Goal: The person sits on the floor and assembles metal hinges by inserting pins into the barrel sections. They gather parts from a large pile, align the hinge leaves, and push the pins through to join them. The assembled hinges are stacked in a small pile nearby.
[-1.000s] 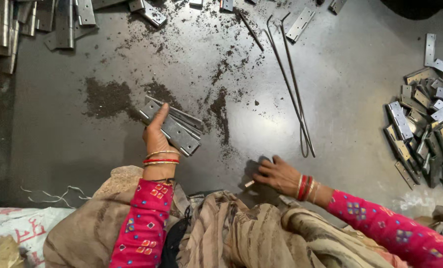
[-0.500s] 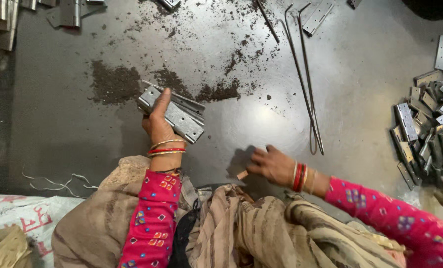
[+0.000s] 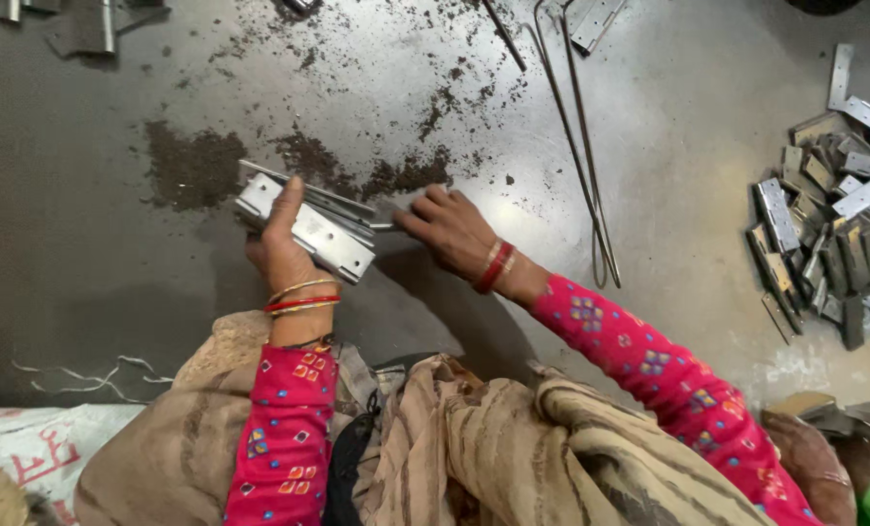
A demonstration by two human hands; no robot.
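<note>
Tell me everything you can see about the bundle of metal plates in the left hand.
The bundle of metal plates is a stack of flat, grey, shiny rectangular pieces that look like steel, with small holes along the top plate. It lies tilted, its long side running from upper left to lower right, just above the dark metal work surface. The left hand grips it across the middle, thumb over the top plate. The right hand meets its right end, fingertips at a thin piece that pokes out there.
</note>
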